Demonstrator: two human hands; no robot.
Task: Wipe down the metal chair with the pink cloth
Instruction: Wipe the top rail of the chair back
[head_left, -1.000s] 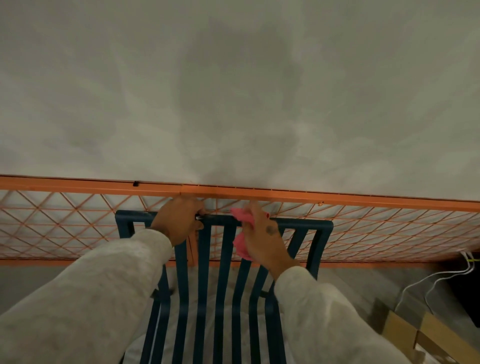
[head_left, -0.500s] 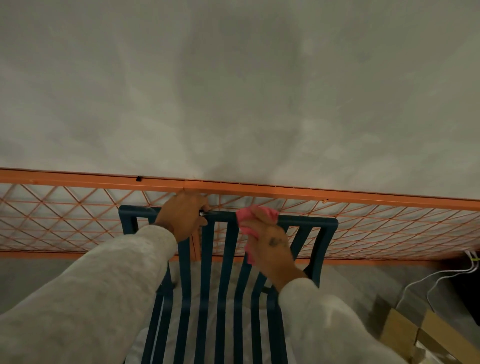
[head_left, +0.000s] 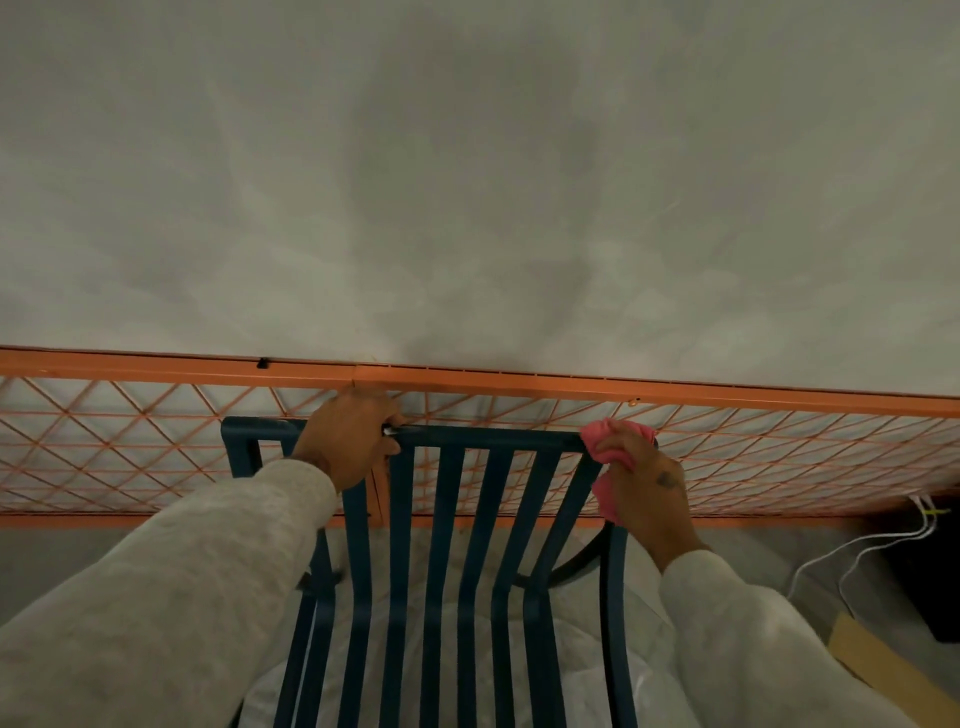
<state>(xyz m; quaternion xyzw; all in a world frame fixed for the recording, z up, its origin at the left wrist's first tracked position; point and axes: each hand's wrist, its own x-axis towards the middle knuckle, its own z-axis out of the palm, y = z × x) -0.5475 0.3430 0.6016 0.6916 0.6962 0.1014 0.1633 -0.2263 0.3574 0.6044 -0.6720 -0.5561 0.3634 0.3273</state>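
Note:
A dark blue metal chair (head_left: 449, 525) with vertical back slats stands right in front of me, seen from behind and above. My left hand (head_left: 347, 441) grips its top rail left of the middle. My right hand (head_left: 647, 483) holds a pink cloth (head_left: 613, 439) pressed over the rail's right corner, with part of the cloth hanging below the palm. White plastic sheeting lies on the seat behind the slats.
An orange metal mesh fence (head_left: 156, 457) runs left to right just beyond the chair, against a grey plastered wall. White cables (head_left: 857, 545) trail on the floor at the right, beside cardboard (head_left: 883, 670) and a dark box.
My right hand has slid the pink cloth rightward along the top rail from near the middle to the right corner. My left hand has kept its hold on the rail.

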